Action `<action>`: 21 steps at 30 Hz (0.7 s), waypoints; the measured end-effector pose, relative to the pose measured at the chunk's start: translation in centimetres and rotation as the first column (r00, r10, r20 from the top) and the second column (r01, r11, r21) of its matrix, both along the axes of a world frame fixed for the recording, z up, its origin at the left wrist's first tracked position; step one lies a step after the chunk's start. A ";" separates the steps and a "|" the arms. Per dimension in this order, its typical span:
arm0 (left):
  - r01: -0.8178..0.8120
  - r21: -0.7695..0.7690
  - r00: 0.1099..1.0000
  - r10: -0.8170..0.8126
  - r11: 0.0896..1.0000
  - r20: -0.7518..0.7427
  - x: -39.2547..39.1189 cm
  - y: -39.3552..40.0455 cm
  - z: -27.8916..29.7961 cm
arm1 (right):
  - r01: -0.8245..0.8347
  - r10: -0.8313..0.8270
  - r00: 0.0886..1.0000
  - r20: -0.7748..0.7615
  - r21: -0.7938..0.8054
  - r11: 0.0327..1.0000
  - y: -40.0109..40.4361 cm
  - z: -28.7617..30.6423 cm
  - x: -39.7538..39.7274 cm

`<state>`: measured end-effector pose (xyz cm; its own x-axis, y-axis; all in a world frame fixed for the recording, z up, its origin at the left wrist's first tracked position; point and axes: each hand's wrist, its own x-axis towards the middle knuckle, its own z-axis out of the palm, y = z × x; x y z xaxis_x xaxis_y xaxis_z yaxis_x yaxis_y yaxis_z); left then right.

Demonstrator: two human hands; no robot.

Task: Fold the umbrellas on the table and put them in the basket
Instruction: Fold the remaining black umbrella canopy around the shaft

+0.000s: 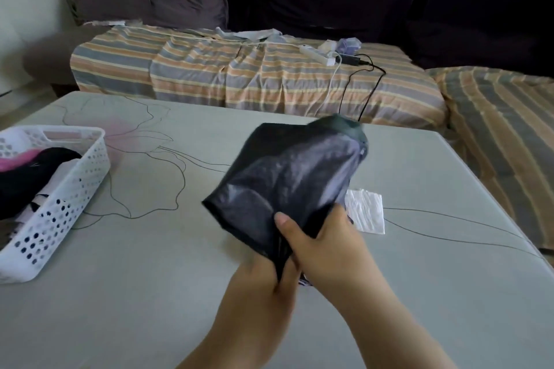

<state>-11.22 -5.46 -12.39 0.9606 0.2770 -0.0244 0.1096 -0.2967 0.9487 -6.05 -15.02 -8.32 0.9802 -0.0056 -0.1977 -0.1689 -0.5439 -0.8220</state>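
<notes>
A dark umbrella (287, 180) with a loose black canopy and a shiny grey underside is held above the middle of the table (150, 293). My right hand (326, 246) grips the canopy near its lower end, thumb pressed on the cloth. Under it my left hand (269, 281) holds the lower end of the umbrella, whose handle is hidden. A white perforated basket (69, 189) stands at the table's left edge with a pink and a black folded umbrella (33, 171) inside.
A white crumpled sheet (367, 211) lies on the table just right of my hands. Behind the table is a sofa under a striped cover (239, 75), with a power strip (317, 55) and cables on it. Dark cushions line the back.
</notes>
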 end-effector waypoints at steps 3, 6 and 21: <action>0.046 0.343 0.983 -0.103 0.938 0.149 -0.5 0.6 -0.5 | 0.162 -0.142 0.986 -0.083 0.370 0.915 0.2 -0.8 0.1; 0.043 0.476 0.932 -0.207 0.878 0.298 0.3 0.8 0.0 | 0.255 -0.219 0.966 -0.139 0.660 0.707 0.0 -0.8 0.1; 0.162 -0.371 0.947 -0.249 0.914 -0.201 1.4 3.6 2.4 | 0.206 -0.133 0.978 -0.163 0.870 0.447 0.6 -1.0 -1.0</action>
<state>-9.82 -1.84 -9.95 0.9481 0.0064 -0.3179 0.3179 0.0039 0.9481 -7.03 -14.42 -9.35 0.9656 0.0420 -0.2566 -0.2420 0.5060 -0.8279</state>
